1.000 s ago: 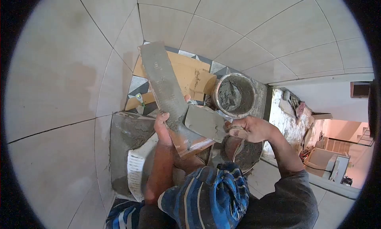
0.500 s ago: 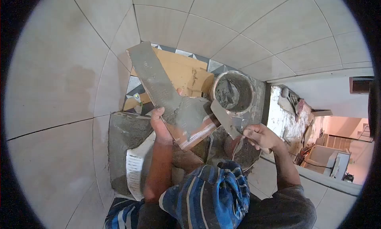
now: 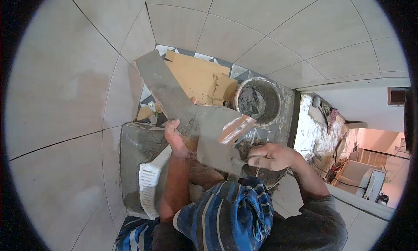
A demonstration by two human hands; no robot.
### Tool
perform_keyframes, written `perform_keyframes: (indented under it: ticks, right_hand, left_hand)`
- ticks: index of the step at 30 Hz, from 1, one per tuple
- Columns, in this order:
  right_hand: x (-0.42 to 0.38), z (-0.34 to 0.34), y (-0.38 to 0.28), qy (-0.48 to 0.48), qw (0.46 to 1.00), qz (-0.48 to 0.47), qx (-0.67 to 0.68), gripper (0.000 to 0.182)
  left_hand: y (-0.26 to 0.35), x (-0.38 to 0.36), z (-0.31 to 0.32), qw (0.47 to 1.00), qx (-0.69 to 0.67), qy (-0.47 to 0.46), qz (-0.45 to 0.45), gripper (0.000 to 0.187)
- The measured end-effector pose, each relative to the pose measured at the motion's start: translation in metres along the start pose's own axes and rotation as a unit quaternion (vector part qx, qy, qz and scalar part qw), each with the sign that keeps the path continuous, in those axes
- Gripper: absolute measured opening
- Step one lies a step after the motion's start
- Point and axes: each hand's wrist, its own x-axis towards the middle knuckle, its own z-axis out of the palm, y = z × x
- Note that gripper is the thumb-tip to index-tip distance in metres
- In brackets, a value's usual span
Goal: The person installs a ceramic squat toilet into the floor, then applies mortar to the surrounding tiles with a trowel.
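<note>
The left hand [image 3: 176, 138] holds a long, thin tile strip [image 3: 174, 98]. The strip is covered with wet grey mortar on the side we see. At its near end a bit of bare reddish tile with pale lines shows [image 3: 235, 128]. The left fingers are wrapped around the strip's edge near its middle, thumb on the near side, gripping it tight.

The strip is long and narrow. Its long line runs from the far left, up by the wall, down toward the right near the bucket. The far end sticks up and away from the person. It is held up in the air, over the floor.

The right hand [image 3: 270, 156] holds a trowel [image 3: 217, 151]. Its fingers are curled shut around the handle. The flat grey blade lies against the strip's near end, just under it.

A round bucket [image 3: 257, 101] of grey mortar stands just to the right of the strip, close to its near end. Brown cardboard [image 3: 198, 79] lies on the patterned floor behind the strip. A grey mortar bed [image 3: 137, 151] is spread on the floor under the left arm, with a white ribbed tile [image 3: 150, 181] lying at its edge.

Big pale wall tiles [image 3: 65, 90] close in on the left and the far side, so the strip's far end is near the wall. The person's knee in blue striped cloth [image 3: 226, 212] is right below the hands. There is more open room on the right, past the bucket.
</note>
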Motion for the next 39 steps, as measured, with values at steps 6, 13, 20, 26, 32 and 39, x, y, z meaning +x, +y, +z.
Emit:
perform_keyframes:
  ticks: [6,13,20,26,32,39]
  right_hand:
    - [-0.007,-0.016,0.002,0.185,0.969,0.115,-0.114,0.038]
    - [-0.034,-0.016,0.004,0.181,0.960,0.127,-0.174,0.034]
    - [-0.106,-0.009,0.008,0.140,0.906,0.333,-0.218,0.039]
    - [-0.097,-0.009,0.003,0.263,0.936,0.211,-0.103,0.044]
    - [-0.020,-0.020,-0.001,0.158,0.943,0.266,0.125,0.034]
    - [0.002,0.008,0.014,0.056,0.996,0.063,-0.001,0.039]
  left_hand:
    - [0.003,0.001,-0.003,0.999,0.032,0.027,0.026,0.075]
    - [-0.011,-0.006,0.009,0.999,0.019,0.023,0.019,0.074]
    - [-0.024,-0.002,-0.015,0.998,-0.016,0.063,0.009,0.075]
    - [-0.017,0.003,-0.002,1.000,0.013,0.021,-0.018,0.076]
    - [-0.022,0.000,0.003,0.999,0.032,0.024,-0.007,0.073]
    - [-0.020,-0.002,0.004,0.998,-0.002,0.059,-0.012,0.075]
